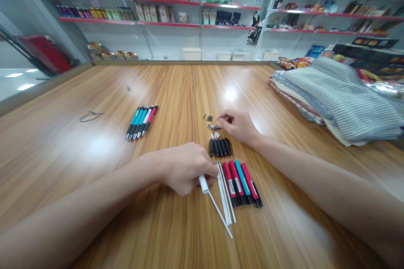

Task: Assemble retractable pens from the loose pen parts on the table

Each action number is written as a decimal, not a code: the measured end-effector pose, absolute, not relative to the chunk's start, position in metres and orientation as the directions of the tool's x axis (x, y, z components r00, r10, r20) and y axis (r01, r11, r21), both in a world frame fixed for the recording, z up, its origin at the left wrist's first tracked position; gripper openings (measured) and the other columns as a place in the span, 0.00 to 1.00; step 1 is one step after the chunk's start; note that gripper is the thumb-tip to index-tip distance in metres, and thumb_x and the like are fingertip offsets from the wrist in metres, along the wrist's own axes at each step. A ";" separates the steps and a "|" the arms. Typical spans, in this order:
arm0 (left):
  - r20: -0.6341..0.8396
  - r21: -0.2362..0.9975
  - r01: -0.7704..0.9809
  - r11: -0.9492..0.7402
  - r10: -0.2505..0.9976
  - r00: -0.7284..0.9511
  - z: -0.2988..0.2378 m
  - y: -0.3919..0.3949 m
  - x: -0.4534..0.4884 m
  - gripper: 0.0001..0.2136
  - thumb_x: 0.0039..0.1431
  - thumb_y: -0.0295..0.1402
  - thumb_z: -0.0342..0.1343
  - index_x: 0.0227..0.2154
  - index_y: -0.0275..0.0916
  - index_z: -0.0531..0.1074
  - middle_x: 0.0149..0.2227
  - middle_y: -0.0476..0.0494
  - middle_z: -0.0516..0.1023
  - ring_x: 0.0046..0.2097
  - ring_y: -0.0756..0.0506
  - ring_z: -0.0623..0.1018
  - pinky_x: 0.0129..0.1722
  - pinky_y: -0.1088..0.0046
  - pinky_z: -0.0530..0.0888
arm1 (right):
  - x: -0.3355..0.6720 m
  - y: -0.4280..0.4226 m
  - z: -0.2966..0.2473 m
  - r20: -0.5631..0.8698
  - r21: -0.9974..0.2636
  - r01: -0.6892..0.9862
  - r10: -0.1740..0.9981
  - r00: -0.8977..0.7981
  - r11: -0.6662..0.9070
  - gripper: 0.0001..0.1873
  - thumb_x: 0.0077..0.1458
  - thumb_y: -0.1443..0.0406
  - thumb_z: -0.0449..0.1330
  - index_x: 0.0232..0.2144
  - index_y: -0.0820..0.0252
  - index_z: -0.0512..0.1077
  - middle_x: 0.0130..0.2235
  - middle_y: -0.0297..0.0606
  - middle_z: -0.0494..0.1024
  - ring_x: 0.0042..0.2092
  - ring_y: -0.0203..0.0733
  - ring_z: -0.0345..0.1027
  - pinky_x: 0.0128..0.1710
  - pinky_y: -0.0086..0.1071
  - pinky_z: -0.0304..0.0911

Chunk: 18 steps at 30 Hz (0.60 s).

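My left hand (191, 168) is closed around a white pen barrel (203, 185), its fingertips close to the white ink refills (224, 197). One refill (221, 215) lies at a slant by the barrel's lower end; whether it is inside the barrel I cannot tell. My right hand (238, 125) is pinched beside the small silver pen tips (214, 127) and springs (209, 118); anything between its fingers is too small to make out. Below these are small white pieces (216, 135), several black grips (220, 147), and red and teal pen barrels (241, 183) with black clips.
Several whole pens (141, 122) lie in a row at the left. A thin cord loop (91, 116) and a tiny item (128, 88) sit farther left. Folded striped cloths (344, 96) are piled at the right. Stocked shelves (164, 0) stand behind the wooden table (164, 84).
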<state>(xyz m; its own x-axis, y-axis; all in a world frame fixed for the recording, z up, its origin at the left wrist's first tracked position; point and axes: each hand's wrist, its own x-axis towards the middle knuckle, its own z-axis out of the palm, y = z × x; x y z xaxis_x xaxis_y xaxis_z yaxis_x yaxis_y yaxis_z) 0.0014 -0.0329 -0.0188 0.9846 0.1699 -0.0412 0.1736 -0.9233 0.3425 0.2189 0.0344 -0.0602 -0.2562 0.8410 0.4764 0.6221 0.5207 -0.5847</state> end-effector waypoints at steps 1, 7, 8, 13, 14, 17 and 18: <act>-0.063 0.313 0.194 -0.930 0.183 0.981 -0.016 -0.034 0.002 0.09 0.42 0.23 0.54 0.28 0.41 0.70 0.26 0.49 0.77 0.28 0.47 0.74 0.25 0.71 0.64 | 0.219 0.034 -0.060 0.479 -0.582 0.623 0.839 -0.257 0.523 0.10 0.54 0.64 0.57 0.32 0.64 0.76 0.22 0.31 0.71 0.24 0.29 0.60 0.26 0.25 0.53; -0.129 0.261 0.235 -0.936 0.207 0.970 -0.001 -0.041 0.000 0.11 0.38 0.22 0.54 0.27 0.41 0.71 0.25 0.47 0.76 0.25 0.46 0.73 0.22 0.70 0.61 | 0.219 0.035 -0.061 0.475 -0.587 0.624 0.843 -0.251 0.516 0.10 0.55 0.64 0.57 0.32 0.63 0.76 0.22 0.31 0.71 0.24 0.29 0.60 0.26 0.25 0.53; -0.120 0.299 0.235 -0.925 0.208 0.971 0.001 -0.040 -0.002 0.11 0.38 0.21 0.53 0.27 0.40 0.71 0.24 0.48 0.75 0.25 0.47 0.72 0.23 0.71 0.61 | 0.219 0.035 -0.061 0.478 -0.591 0.619 0.843 -0.248 0.517 0.10 0.55 0.64 0.57 0.32 0.63 0.76 0.22 0.31 0.71 0.24 0.29 0.60 0.26 0.25 0.53; 0.094 0.454 0.289 -0.843 0.368 0.925 -0.003 -0.015 -0.011 0.10 0.43 0.19 0.49 0.28 0.38 0.68 0.25 0.51 0.74 0.25 0.51 0.70 0.26 0.76 0.63 | 0.218 0.031 -0.058 0.544 -0.601 0.541 0.797 -0.263 0.588 0.11 0.55 0.64 0.56 0.36 0.64 0.75 0.23 0.31 0.70 0.24 0.28 0.59 0.26 0.24 0.54; 0.179 0.416 0.359 -0.835 0.463 0.868 -0.008 -0.008 -0.013 0.10 0.44 0.20 0.49 0.29 0.38 0.68 0.25 0.51 0.73 0.25 0.52 0.70 0.26 0.76 0.63 | 0.218 0.028 -0.056 0.563 -0.595 0.503 0.772 -0.295 0.627 0.11 0.55 0.64 0.57 0.38 0.64 0.75 0.24 0.31 0.70 0.24 0.28 0.59 0.26 0.24 0.55; 0.366 0.286 0.619 -0.732 0.680 0.635 -0.027 0.009 -0.018 0.09 0.48 0.22 0.49 0.32 0.38 0.69 0.27 0.49 0.75 0.27 0.50 0.72 0.27 0.75 0.62 | 0.219 0.021 -0.053 0.596 -0.559 0.370 0.670 -0.443 0.742 0.14 0.53 0.66 0.58 0.43 0.64 0.73 0.27 0.32 0.72 0.25 0.27 0.60 0.27 0.23 0.58; 0.397 0.293 0.652 -0.699 0.710 0.582 -0.032 0.013 -0.020 0.09 0.50 0.23 0.49 0.33 0.38 0.70 0.28 0.49 0.75 0.28 0.49 0.72 0.28 0.75 0.62 | 0.219 0.019 -0.052 0.597 -0.549 0.333 0.639 -0.486 0.766 0.16 0.53 0.67 0.59 0.45 0.65 0.72 0.29 0.33 0.73 0.26 0.27 0.61 0.27 0.23 0.59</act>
